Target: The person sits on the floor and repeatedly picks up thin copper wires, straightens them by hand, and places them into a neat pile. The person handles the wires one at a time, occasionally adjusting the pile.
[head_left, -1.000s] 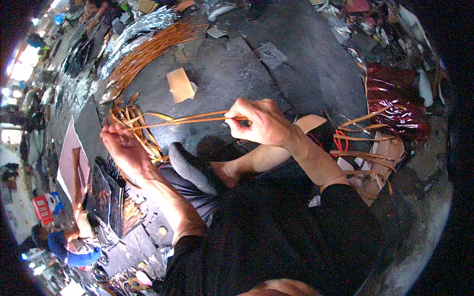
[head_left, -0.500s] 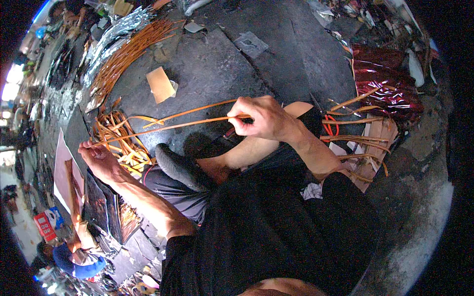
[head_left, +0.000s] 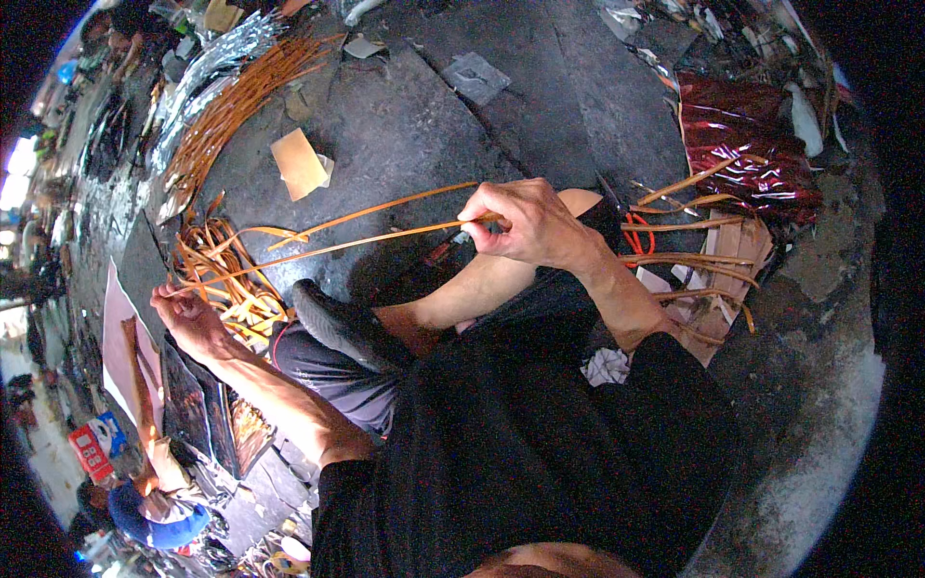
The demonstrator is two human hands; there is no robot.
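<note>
A long, thin tan strip (head_left: 337, 248), like leather or cane, is stretched between my two hands. My left hand (head_left: 196, 323) pinches its left end beside a tangled heap of similar strips (head_left: 224, 275). My right hand (head_left: 525, 223) grips the other end with curled fingers, above my bare shin. Another tan length (head_left: 385, 203) slants from beside the heap up to my right hand; whether it is the same strip I cannot tell. Below the right hand lies a small tool with a reddish handle (head_left: 443, 252), partly hidden.
Several tan strips (head_left: 689, 260) lie at the right near an orange loop (head_left: 631, 231) and dark red glossy sheeting (head_left: 732, 144). A tan card (head_left: 299, 164) rests on the dark floor. Far left are bundled brown rods (head_left: 236, 101); near left, a hammer-like wooden handle (head_left: 142, 385).
The whole view has shifted slightly. My right hand has moved a little to the right relative to my leg, still gripping the strip. My left hand keeps its pinch.
</note>
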